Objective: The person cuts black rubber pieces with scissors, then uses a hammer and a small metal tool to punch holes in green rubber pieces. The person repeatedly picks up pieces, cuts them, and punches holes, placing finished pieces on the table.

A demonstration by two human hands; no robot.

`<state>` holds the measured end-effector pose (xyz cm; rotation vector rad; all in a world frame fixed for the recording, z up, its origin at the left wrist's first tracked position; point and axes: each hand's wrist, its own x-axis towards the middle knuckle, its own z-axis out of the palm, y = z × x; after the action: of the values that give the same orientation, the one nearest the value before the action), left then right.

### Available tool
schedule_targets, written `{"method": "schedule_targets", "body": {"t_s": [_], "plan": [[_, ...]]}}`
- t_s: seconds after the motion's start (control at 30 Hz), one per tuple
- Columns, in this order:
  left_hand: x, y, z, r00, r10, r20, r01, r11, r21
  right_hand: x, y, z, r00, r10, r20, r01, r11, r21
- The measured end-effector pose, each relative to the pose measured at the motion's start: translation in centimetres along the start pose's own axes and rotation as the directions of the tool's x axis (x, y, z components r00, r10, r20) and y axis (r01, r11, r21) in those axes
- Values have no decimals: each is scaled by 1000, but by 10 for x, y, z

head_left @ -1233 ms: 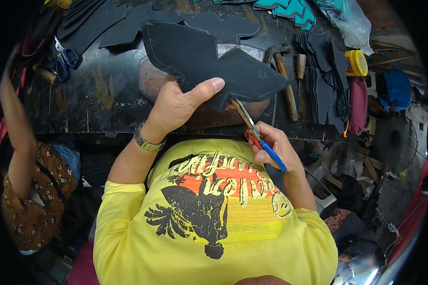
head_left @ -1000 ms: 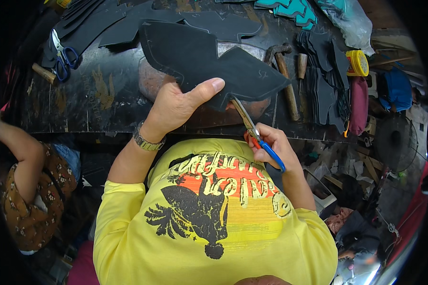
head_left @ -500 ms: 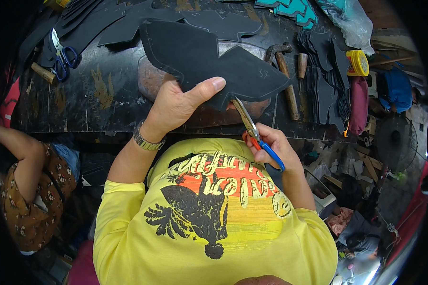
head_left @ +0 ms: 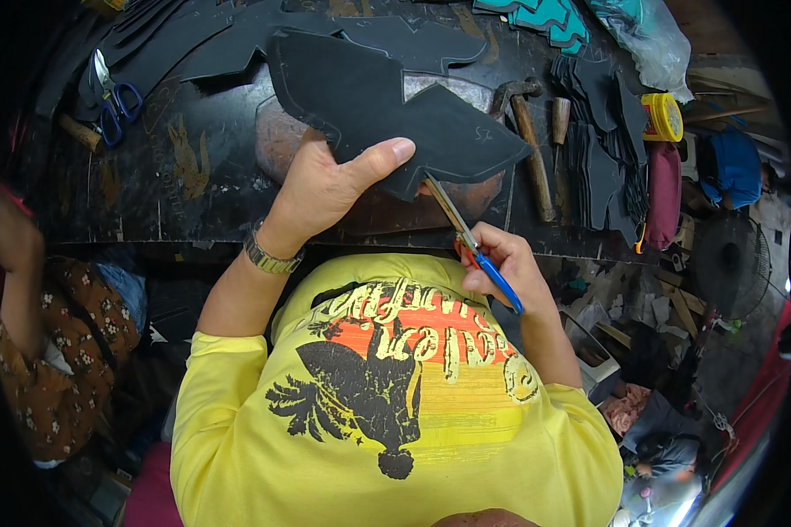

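Observation:
My left hand (head_left: pixel 325 189) pinches a black, sheet-like cut piece (head_left: pixel 351 97), thumb on top and the other fingers hidden beneath it. The piece has a notched, pointed outline, with pale marked lines near its edges. My right hand (head_left: pixel 511 263) is wrapped round scissors (head_left: pixel 499 283) with blue and red handles. Their blades are nearly closed and point up and left, the tips at the near edge of the black piece, just right of its lower corner. Under the piece, a rounded brownish slab (head_left: pixel 277 145) is partly covered.
Blue-handled scissors (head_left: pixel 119 114) and a wooden handle (head_left: pixel 79 132) lie at left on the dark table (head_left: pixel 237 206). To the right are a hammer (head_left: pixel 533 162), stacked black pieces (head_left: pixel 589 167) and a yellow tub (head_left: pixel 662 117). A person in a floral top (head_left: pixel 70 378) sits at left.
The scissors' blades and handles have come together. The black piece has shifted and turned slightly in my left hand. At left, the other person's arm has moved.

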<state>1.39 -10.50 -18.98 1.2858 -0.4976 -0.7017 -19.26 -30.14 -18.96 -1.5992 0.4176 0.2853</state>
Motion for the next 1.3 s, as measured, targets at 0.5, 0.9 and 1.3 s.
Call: {"method": "schedule_targets", "body": {"t_s": [0.5,0.9,1.3], "plan": [[4,-2,2,1000,-14,-11,13,997,-73,-1,-6,-4,998,56,22,-56,998,19],[3,-5,3,998,46,-32,-49,992,-117,1,1,0,998,35,43,-38,998,57],[2,-2,-1,999,-42,-9,41,994,-98,-1,-1,0,998,38,40,-38,999,7]]}}
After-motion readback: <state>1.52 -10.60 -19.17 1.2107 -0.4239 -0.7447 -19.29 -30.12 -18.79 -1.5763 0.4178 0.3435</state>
